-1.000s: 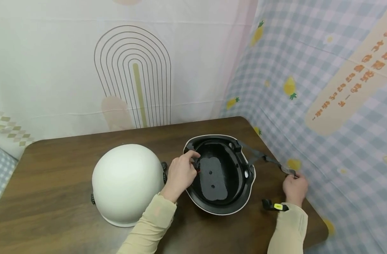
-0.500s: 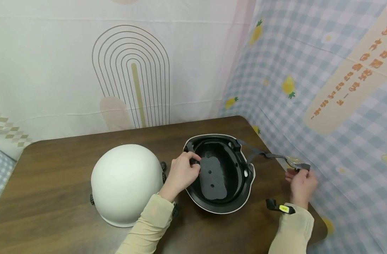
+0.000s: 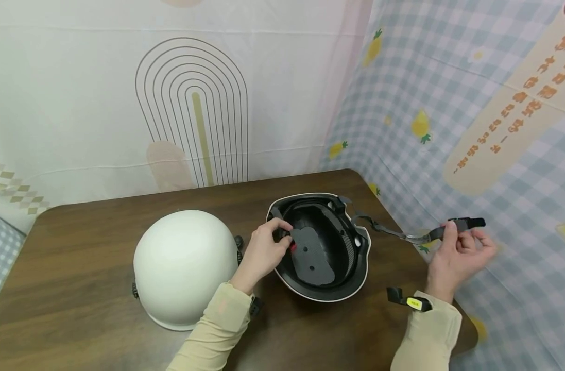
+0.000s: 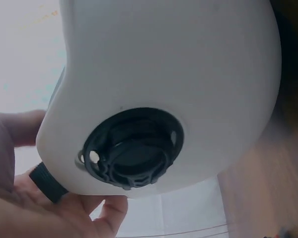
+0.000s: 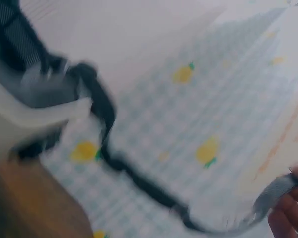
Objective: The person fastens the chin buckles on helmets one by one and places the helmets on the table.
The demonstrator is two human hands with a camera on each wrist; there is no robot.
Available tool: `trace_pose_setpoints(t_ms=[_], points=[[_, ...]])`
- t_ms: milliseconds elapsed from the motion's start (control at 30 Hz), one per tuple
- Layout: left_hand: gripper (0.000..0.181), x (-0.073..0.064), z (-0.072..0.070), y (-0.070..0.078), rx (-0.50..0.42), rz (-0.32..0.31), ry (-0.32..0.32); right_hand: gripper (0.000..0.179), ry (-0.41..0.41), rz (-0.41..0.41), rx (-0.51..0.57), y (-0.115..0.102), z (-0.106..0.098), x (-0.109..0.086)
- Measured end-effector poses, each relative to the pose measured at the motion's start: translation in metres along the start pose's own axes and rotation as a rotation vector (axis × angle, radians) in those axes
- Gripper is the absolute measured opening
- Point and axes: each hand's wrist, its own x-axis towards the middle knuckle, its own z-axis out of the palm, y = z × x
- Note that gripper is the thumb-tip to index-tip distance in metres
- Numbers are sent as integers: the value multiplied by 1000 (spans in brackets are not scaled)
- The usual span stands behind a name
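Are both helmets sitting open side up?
No: in the head view, the left helmet shows its smooth white dome, while the right helmet shows its dark inside.

Across the lower frame we see a brown wooden table (image 3: 69,268); white cloth (image 3: 87,93) hangs upper left, blue-checked cloth (image 3: 449,82) right.

In the head view, the left hand (image 3: 261,252) covers the upturned helmet's (image 3: 330,247) rim at nine o'clock and hides much of the black piece (image 3: 280,235) it pinches; we cannot identify it. The left sleeve (image 3: 217,324) screens the domed helmet's (image 3: 185,268) rim at five o'clock and, like the right sleeve (image 3: 428,335), is cut at six o'clock. We cannot read the yellow tag (image 3: 414,303), too small. In the right wrist view, we find the strap (image 5: 151,189) blurred and the right hand (image 5: 290,216) cut off at four o'clock.
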Motion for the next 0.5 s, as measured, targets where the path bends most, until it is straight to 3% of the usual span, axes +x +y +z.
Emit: trace_pose_setpoints(t_ms=[100,200,300,400,500], points=[[29,1,-1,0,-40,14,7,53,-65,36,125,-9,9,-4],[30,1,-2,-1,-91,18,10,38,-180,33,147,-17,18,-12],[26,2,-2,-2,-216,12,15,22,-303,-7,164,-21,27,-24],[23,2,-1,-1,-367,-3,24,17,-447,-11,211,-23,37,-39],[21,1,0,-1,-465,-25,37,19,-602,9,185,-26,47,-56]])
